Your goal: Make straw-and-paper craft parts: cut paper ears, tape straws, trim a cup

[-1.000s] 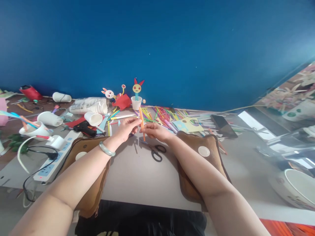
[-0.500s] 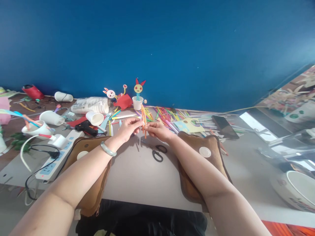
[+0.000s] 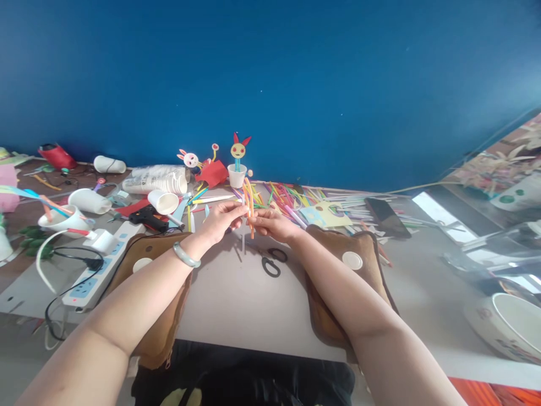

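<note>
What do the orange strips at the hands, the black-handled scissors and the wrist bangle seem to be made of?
Orange strips: matte and bowed, perhaps pipe cleaner; texture too small to tell. Scissors: dark, dull handles suggest plastic; greyish blades are probably metal. Bangle: smooth, pale grey-green, glossy highlight, possibly jade or glass.

Open tabletop (image 3: 253, 316) runs between the brown cushions (image 3: 366, 254), scissors (image 3: 265, 252) obstructing its far end near the hands (image 3: 221, 221).

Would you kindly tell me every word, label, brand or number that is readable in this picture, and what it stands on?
No text is readable.
Plastic-wrapped stack of white paper cups: dark printed marks, too blurred to read.
Round white bowl at far right: small printed marks, lettering or pattern, cannot tell.
Slim orange strips: no lettering visible.
</note>
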`<state>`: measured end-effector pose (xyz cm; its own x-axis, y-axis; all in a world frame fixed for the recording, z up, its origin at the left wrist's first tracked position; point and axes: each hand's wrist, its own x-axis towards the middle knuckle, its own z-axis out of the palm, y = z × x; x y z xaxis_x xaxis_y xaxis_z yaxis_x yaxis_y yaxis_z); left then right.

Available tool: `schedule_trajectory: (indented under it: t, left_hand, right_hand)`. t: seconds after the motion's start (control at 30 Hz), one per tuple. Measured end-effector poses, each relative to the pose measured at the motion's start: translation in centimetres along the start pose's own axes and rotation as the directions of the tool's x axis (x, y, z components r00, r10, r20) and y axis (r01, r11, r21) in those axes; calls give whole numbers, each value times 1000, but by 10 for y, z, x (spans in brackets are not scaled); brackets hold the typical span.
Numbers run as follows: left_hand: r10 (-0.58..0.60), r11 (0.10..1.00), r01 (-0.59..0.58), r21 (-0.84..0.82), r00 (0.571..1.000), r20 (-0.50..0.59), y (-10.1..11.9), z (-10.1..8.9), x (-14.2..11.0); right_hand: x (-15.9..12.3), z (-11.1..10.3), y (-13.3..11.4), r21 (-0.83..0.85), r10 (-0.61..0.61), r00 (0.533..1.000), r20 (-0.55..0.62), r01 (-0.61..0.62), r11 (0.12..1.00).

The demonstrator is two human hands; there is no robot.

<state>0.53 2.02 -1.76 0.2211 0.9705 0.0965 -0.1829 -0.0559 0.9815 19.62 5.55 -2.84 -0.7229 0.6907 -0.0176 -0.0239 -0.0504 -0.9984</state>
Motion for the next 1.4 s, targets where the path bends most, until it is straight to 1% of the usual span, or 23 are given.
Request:
schedule_trajectory:
  t: [0.23,0.4,0.57,0.63,0.7,0.73,0.77,0.8,0.83,0.87,0.9,0.93,1.03,1.1,1.13,1.17,1.23,1.3,1.4]
  left_hand:
    - [32,999,-32,34,999,13,0,0,-1]
    - [-11,1000,11,-1,1000,11,2,0,-2]
    - [-48,998,48,-47,999,2,2,-3,0]
    - [-63,996,63,-67,998,-6,1,-4,1]
    - [-85,993,85,-82,996,5,1,-6,2]
    - [-102,991,103,-89,995,16,1,-6,2]
    - [-124,987,126,-96,992,27,1,-6,3]
    - [-149,983,153,-104,988,38,2,-6,3]
    - [-175,977,179,-115,983,48,3,-6,4]
    - [-198,970,204,-132,979,56,4,-5,4]
    - [-218,962,225,-154,974,61,6,-5,4]
    - [-235,954,243,-177,970,62,7,-4,5]
    - [-268,933,273,-233,962,51,10,-3,5]
    - [-277,924,283,-256,959,62,10,-3,5]
    - [-277,920,287,-266,958,76,10,-3,5]
    - [-275,918,289,-272,957,89,9,-4,5]
    - [-275,919,291,-266,957,97,8,-4,5]
    - [-282,923,294,-250,956,82,6,-3,5]
    - [-284,925,296,-237,955,83,1,-4,7]
  right_hand:
    - [-1,0,-1,14,-4,997,78,3,1000]
    - [-1,-1,1,48,-11,997,72,8,999]
    - [1,-3,4,7,-12,998,65,12,1000]
    - [1,-3,4,-50,-29,999,35,31,998]
    - [2,-1,2,-153,-105,992,-68,93,984]
    - [2,0,1,-225,-181,973,-146,145,964]
    - [2,1,-1,-311,-278,933,-229,201,929]
    - [2,2,-2,-408,-386,873,-297,249,878]
    - [1,2,-3,-506,-490,804,-335,285,814]
    - [1,3,-4,-597,-580,743,-336,309,741]
    - [0,3,-4,-672,-647,699,-304,324,666]
    - [0,3,-4,-728,-691,678,-250,339,596]
    - [-2,6,-3,-810,-765,643,-44,425,404]
    - [-2,8,-1,-845,-785,617,54,447,294]
    - [-3,9,0,-861,-783,616,85,441,254]
    - [-3,10,1,-876,-771,628,103,425,229]
    - [-3,10,3,-896,-734,672,103,383,225]
    - [-3,9,4,-898,-702,709,67,350,268]
    - [-3,10,5,-873,-679,734,-4,328,360]
